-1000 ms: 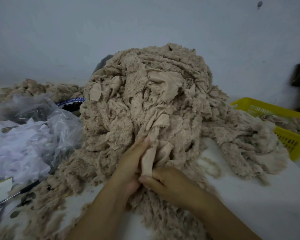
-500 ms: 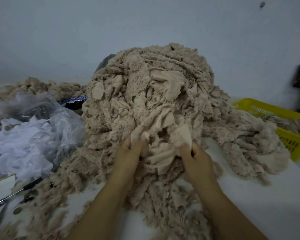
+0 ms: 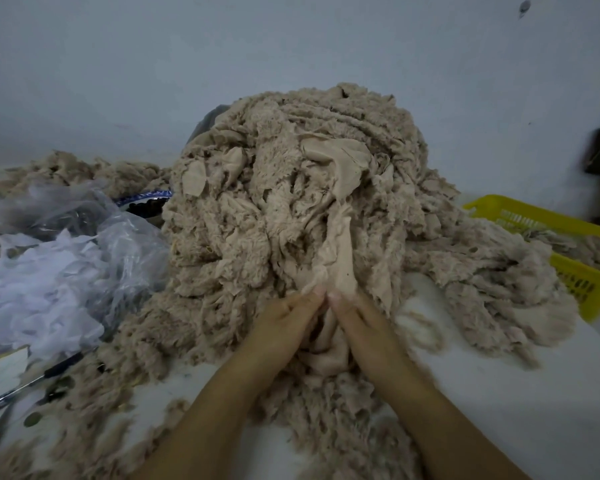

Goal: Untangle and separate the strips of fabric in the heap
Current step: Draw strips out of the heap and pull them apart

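1. The heap (image 3: 291, 174) sits in the middle of the table (image 3: 499, 393), tall and matted. I judge nearly all the separating is left to do.
2. At its near foot, the left hand (image 3: 284, 327) and right hand (image 3: 364, 330) are close together. Each pinches the same smooth strip (image 3: 340, 258) at the fingertips.
3. Some fabric lies in the yellow basket (image 3: 575, 233); I cannot tell whether it is sorted strips.
4. The strip's upper end vanishes into the heap, its lower part bunches between the wrists, and the frame edge cuts off the basket.
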Available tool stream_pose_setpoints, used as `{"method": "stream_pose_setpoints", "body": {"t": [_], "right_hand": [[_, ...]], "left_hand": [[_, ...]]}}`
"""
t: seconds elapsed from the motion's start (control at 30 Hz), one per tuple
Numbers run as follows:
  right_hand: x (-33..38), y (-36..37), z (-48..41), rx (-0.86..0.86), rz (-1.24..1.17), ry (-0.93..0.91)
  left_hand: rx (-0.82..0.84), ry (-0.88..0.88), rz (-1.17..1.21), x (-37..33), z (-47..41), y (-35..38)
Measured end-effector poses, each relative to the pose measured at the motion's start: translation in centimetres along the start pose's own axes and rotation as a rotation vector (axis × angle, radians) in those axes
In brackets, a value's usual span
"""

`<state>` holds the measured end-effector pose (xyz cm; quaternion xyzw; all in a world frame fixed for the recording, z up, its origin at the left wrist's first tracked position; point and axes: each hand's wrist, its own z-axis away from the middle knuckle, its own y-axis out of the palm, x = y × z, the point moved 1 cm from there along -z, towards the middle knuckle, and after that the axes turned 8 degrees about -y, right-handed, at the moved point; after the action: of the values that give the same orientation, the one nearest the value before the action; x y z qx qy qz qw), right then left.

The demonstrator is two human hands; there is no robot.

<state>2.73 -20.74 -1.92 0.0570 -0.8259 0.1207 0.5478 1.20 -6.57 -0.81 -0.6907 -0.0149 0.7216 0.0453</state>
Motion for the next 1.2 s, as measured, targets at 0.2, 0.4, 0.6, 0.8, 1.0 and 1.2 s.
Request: {"method": "stream_pose_setpoints", "body": {"t": [0.2,0.4,0.6,0.8,1.0,1.2], "right_hand": [[-0.3,-0.2,-0.7,-0.195,-0.087,0.048],[-0.4,-1.1,-1.4,-0.374,-0.332,0.148],[0.0,-2.1,-1.8,-0.452,-0.458,0.133],[0.0,-0.2,-0.9,-0.079,-0.056,0.099],[1.1,-1.1,-1.0,-0.203,-0.128,0.194],[1.4,-3.3,-1.5,-0.231,-0.489,0.247]], "left_hand": [[-0.252,0.122,-0.033,-0.4,-0.4,1.0],[0.008,0.052,-0.307,-0.1,-0.5,0.2],[-0.161,0.058,-0.255,-0.2,-1.0,-0.8],[-0.186,0.083,-0.112,-0.3,-0.3,0.3],[-0.346,-0.011,0.251,-1.1,-0.2,-0.5],[-0.381,-0.235,1.009,-1.7,-1.3,-4.8]]}}
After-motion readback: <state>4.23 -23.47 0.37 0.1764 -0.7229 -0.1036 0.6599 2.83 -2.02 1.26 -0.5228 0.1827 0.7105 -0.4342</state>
